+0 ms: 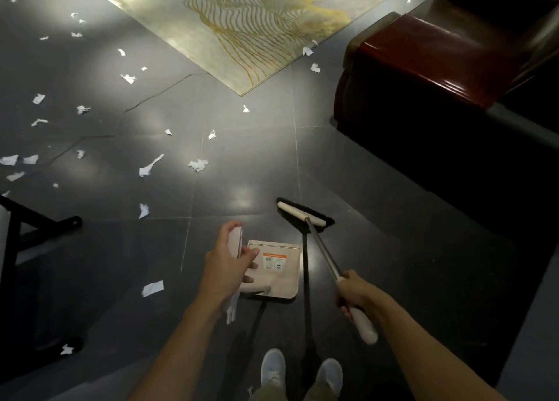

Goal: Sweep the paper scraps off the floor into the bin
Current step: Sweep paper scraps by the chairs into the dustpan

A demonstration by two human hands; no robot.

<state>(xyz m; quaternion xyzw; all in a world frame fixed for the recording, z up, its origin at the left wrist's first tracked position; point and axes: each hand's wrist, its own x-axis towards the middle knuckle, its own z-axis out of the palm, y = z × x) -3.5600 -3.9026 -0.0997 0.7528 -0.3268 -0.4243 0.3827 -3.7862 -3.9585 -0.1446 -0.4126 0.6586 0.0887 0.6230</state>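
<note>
Several white paper scraps [197, 164] lie scattered over the dark tiled floor, mostly to the left and ahead. My left hand [225, 269] grips the pale handle of a beige dustpan [284, 279], whose tray sits low by my feet with a label on it. My right hand [352, 294] grips the pale end of a broom handle. The metal shaft runs forward to the broom head [302, 213], which rests on the floor just beyond the dustpan. No bin is in view.
A gold-patterned rug [242, 22] lies ahead at the top. A dark red sofa [438, 62] blocks the right side. A black furniture frame [18, 228] stands at the left edge. My two pale shoes [273, 367] show at the bottom.
</note>
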